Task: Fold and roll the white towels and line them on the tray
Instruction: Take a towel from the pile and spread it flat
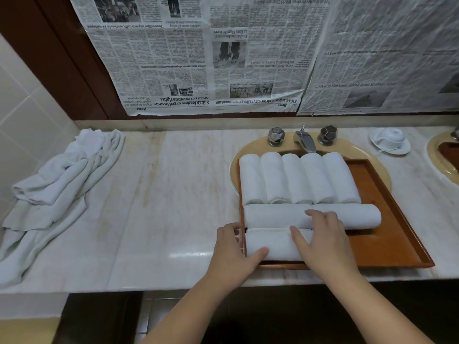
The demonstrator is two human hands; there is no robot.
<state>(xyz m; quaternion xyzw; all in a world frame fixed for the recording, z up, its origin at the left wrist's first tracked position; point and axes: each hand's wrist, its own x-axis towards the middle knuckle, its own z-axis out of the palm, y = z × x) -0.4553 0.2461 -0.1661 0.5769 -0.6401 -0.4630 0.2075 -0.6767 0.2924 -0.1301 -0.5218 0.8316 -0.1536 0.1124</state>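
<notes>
We see our left hand [233, 252] at the near-left corner of the wooden tray [397, 234], its fingers curled over the tray's left rim and its thumb pressed against the near side of the nearest rolled towel [273, 244]. Our right hand [323, 239] lies flat on top of that same roll, fingers fairly straight and slightly spread, the fingertips reaching the second crosswise roll [352, 216] just beyond. Past those fingertips, five rolled towels [298, 178] lie side by side, touching one another, along the far part of the tray. The tray sits over a sink basin [367, 155], with the faucet [304, 140] and two knobs behind the rolls. Well to the left of our left hand, a heap of unfolded white towels [57, 184] lies on the marble counter [161, 194]. Far right of our fingers, an upturned cup rests on a saucer [390, 141].
</notes>
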